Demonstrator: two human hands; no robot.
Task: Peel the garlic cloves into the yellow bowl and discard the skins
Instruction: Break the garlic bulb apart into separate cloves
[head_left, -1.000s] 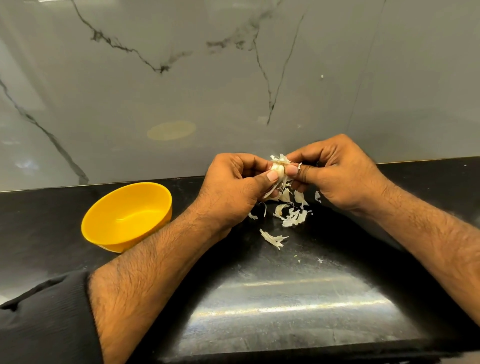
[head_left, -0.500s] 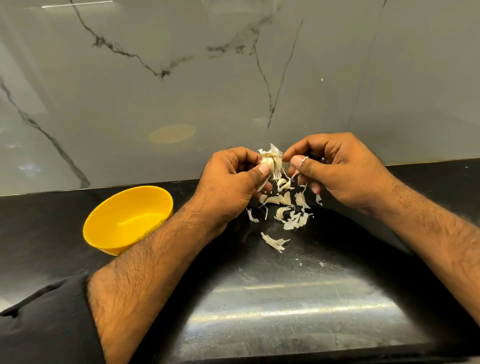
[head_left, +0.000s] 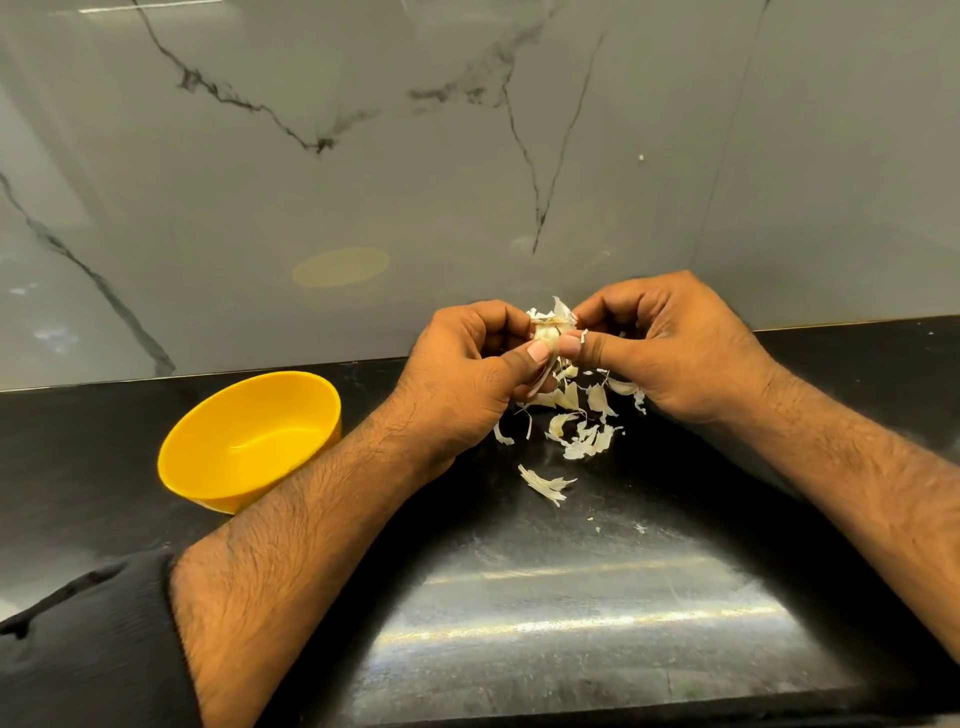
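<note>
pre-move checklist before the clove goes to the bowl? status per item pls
1. Papery white garlic clove held: ok, left hand and right hand both pinch it.
2. Clove fully peeled: not ok, skin still clings on top.
3. Round yellow plastic bowl upright and open: ok, left of the left forearm.
4. Bowl contents: ok, no cloves visible inside.
5. Loose white skin scraps discarded: not ok, scattered on the black counter.
6. Discard bin location: cannot tell, none in view.

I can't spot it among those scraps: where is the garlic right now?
In the head view, the garlic sits right of centre, pinched between the left hand and right hand, above the skins.
</note>
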